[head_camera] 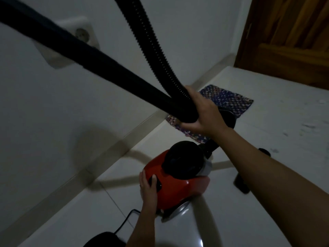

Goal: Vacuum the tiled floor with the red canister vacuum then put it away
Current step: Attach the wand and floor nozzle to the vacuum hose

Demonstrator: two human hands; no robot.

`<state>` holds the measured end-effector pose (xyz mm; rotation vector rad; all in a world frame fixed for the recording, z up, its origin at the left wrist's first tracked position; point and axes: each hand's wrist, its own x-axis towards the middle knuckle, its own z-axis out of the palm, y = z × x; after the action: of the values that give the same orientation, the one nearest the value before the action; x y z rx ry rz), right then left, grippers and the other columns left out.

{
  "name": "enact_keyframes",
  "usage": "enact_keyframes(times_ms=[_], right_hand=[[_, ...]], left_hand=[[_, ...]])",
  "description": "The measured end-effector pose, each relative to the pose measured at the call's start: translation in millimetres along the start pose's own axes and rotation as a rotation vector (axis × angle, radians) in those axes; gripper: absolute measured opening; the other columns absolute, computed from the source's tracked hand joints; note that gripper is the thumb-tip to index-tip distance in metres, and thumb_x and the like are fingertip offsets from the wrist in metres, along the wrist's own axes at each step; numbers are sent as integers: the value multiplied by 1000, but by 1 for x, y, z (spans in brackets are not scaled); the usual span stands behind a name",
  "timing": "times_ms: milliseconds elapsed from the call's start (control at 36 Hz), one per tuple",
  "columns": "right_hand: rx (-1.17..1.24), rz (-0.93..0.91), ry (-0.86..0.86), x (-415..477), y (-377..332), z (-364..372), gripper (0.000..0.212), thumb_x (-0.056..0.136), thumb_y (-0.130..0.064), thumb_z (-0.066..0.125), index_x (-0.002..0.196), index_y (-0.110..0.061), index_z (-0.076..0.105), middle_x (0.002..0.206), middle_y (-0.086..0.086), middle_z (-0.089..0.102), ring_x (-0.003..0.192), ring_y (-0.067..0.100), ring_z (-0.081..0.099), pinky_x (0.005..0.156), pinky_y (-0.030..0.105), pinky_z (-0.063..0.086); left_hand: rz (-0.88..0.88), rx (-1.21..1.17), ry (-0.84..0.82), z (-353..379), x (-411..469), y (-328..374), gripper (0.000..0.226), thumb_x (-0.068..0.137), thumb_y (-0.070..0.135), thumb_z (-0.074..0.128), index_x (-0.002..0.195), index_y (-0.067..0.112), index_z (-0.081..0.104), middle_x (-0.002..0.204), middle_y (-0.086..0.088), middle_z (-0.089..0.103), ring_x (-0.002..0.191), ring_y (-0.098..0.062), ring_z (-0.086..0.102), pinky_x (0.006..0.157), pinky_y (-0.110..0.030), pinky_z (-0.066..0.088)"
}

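Stretching up from the lower right, the person's right forearm is ending in the right hand (203, 113), whose grip is wrapped around the black wand (110, 72) together with the ribbed hose (151, 43) where the two are meeting near the middle of the view. Both are running off toward eleven and twelve o'clock.

Down at six o'clock the left hand (148, 188) is lying flat on the near shoulder of the red canister vacuum (174, 186), fingers spread over the shell and a fingertip touching a dark button (155, 183) there; this grip is pressing, not holding anything closed. The canister is sitting on the tiled floor (258, 220) just beside the wall, with its black cord (124, 220) trailing toward seven o'clock and a patterned mat (229, 102) lying beyond it at one o'clock. A wall socket (81, 34) is showing at ten o'clock behind the wand; no plug is visible in it.

I judge the step to be working a control on the body, either the power switch or the cord rewind; the frame is too dim to say which. To do it well, the person should be pushing straight down so the canister is not rolling away, keeping the wand lifted clear of the mat, and keeping the cord free of the wheels.
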<state>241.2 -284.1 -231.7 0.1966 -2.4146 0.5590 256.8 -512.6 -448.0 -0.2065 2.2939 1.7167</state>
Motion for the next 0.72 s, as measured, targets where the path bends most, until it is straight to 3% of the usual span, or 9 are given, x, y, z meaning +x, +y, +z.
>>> enact_keyframes(times_ms=[250, 361, 528, 722], right_hand=[[42, 14, 49, -3, 7, -6, 90, 72, -48, 67, 145, -5, 35, 114, 14, 61, 90, 29, 63, 78, 44, 53], [47, 7, 50, 0, 12, -2, 90, 72, -48, 65, 145, -3, 35, 116, 15, 61, 92, 31, 63, 78, 43, 53], [48, 1, 66, 3, 16, 3, 90, 71, -48, 65, 144, -3, 36, 114, 15, 63, 90, 31, 64, 76, 39, 53], [45, -2, -2, 0, 17, 10, 92, 70, -45, 73, 145, -9, 37, 107, 11, 64, 88, 27, 63, 73, 42, 53]], left_hand=[[-25, -71, 11, 0, -7, 4, 63, 97, 38, 42, 151, 22, 13, 159, 1, 9, 144, -22, 19, 116, -47, 27], [-18, -75, 46, 4, -7, 0, 63, 95, 41, 42, 150, 24, 16, 158, -2, 16, 141, -26, 27, 111, -49, 34], [-16, -111, 43, 6, -5, -1, 62, 96, 39, 42, 150, 25, 16, 156, -5, 21, 138, -28, 33, 102, -42, 40], [-64, -162, -34, -6, -2, 12, 64, 87, 42, 58, 143, 24, 33, 145, -9, 41, 127, -27, 47, 103, -50, 44]])
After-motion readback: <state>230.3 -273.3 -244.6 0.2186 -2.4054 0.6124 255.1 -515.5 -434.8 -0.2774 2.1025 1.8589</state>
